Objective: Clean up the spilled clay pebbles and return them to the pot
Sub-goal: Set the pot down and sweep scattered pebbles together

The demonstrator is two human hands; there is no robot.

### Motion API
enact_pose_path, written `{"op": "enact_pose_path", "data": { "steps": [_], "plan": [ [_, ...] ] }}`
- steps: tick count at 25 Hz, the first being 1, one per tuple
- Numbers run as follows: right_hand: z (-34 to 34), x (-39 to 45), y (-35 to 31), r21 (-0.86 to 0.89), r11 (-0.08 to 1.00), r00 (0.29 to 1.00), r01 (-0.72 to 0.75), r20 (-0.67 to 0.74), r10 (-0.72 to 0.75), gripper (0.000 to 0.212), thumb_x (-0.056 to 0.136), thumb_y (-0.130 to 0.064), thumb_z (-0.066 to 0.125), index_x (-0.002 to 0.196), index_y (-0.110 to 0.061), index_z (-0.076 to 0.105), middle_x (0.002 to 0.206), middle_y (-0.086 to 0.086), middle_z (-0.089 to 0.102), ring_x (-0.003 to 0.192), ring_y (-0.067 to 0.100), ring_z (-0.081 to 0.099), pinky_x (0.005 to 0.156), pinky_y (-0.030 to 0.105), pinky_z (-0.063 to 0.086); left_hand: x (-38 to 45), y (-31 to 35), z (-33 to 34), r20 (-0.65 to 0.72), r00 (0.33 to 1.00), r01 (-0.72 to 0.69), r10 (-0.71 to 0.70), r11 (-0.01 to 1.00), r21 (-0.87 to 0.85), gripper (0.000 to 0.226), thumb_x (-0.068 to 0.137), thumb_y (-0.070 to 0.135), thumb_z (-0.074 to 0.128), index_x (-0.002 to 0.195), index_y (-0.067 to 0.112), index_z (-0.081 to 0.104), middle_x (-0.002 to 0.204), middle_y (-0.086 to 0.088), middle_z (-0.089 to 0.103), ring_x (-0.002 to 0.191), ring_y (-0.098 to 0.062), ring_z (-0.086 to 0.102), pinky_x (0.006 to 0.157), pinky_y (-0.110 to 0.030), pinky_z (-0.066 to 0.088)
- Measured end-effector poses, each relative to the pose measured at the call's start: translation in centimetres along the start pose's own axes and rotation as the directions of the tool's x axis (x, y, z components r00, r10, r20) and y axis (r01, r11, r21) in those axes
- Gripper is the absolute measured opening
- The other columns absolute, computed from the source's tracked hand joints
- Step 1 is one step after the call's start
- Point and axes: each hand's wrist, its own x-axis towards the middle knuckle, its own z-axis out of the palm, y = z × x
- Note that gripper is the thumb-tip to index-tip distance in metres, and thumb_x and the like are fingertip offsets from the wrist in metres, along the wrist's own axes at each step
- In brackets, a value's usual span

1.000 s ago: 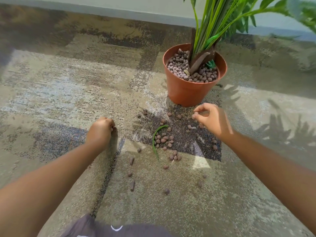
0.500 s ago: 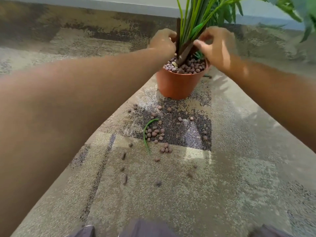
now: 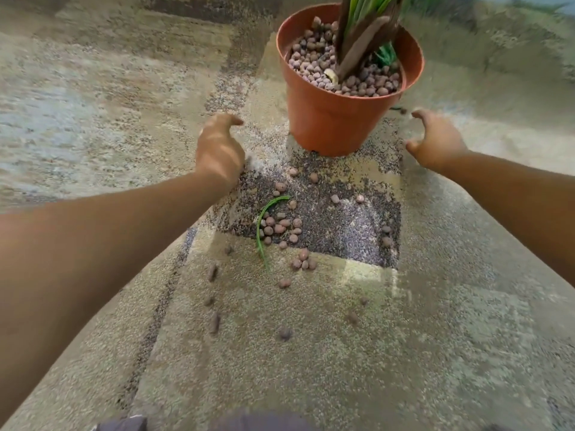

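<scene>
Head view shows our left hand [image 3: 219,150] at nine o'clock of the round terracotta plastic pot [image 3: 326,119], fingers loosely curled, holding nothing. Our right hand [image 3: 435,143] sits at three o'clock, spread wide, empty. Small brown clay pebbles [image 3: 280,227] lie scattered on the mottled beige carpet [image 3: 404,353] at six o'clock of the upright pot, beside a curved green leaf [image 3: 263,227] running twelve to six.

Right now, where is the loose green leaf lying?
In the head view, the green leaf lies on the carpet left of centre, curving along the left edge of the pebble cluster, in front of the terracotta pot.
</scene>
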Motion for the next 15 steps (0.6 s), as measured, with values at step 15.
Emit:
{"op": "enact_pose_path", "data": {
  "steps": [15],
  "plan": [
    [2.2,8.3,-1.5,-0.275,0.943,0.980,0.186,0.124,-0.157,0.035,0.085,0.000,0.057,0.121,0.002,0.055,0.126,0.026,0.053,0.110,0.040,0.052,0.096,0.044,0.042,1.9,-1.3,3.2,0.032,0.993,-0.117,0.118,0.993,-0.015,0.027,0.084,-0.004,0.051,0.088,0.021,0.060,0.129,0.009,0.039,0.090,0.009,0.045,0.074,-0.001,0.043]
  ]
}}
